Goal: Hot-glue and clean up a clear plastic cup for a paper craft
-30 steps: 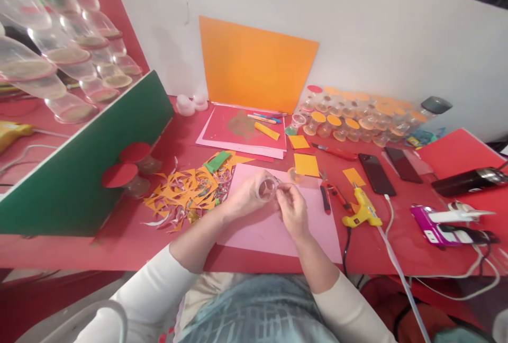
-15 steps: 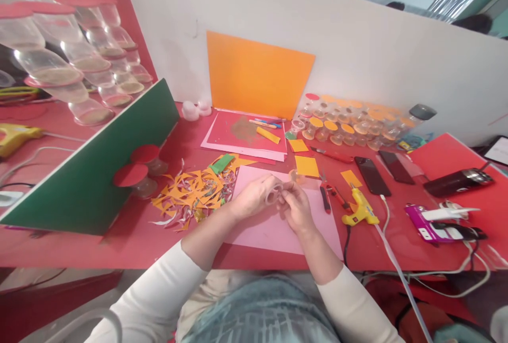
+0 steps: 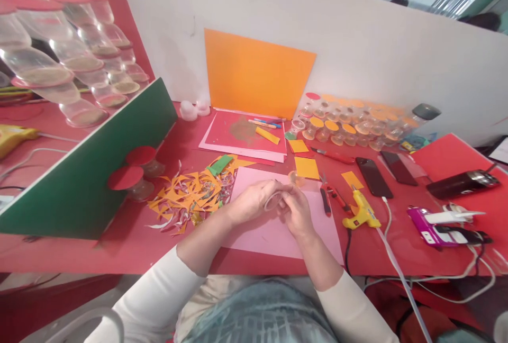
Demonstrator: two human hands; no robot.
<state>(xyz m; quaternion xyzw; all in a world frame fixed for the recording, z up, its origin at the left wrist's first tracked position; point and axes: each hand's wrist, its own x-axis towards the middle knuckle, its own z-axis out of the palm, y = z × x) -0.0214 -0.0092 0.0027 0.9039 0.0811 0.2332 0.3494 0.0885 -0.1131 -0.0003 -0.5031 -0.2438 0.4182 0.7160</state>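
Above a pink sheet [image 3: 254,237], both of my hands are closed around a small clear plastic cup [image 3: 272,201], its round rim tilted toward me. My left hand [image 3: 254,200] wraps the cup from the left. The fingers of my right hand [image 3: 297,209] pinch at its far right side, and they hide much of the cup. Just beyond them, a second clear cup [image 3: 296,178] sits at the sheet's back edge. Red-handled pliers [image 3: 335,200] lie to the right of my right hand, with a yellow glue gun [image 3: 362,210] farther right.
Orange paper scraps [image 3: 190,192] are heaped on the left, before a leaning green board [image 3: 130,158]. Orange-topped cups [image 3: 347,132] stand along the back wall. Two phones [image 3: 373,176], a black bottle [image 3: 462,183] and a purple power strip [image 3: 434,232] occupy the right.
The cup has turned a little in my hands, showing its rim wider and lower. My right fingers have shifted over its far side. The view has moved slightly.
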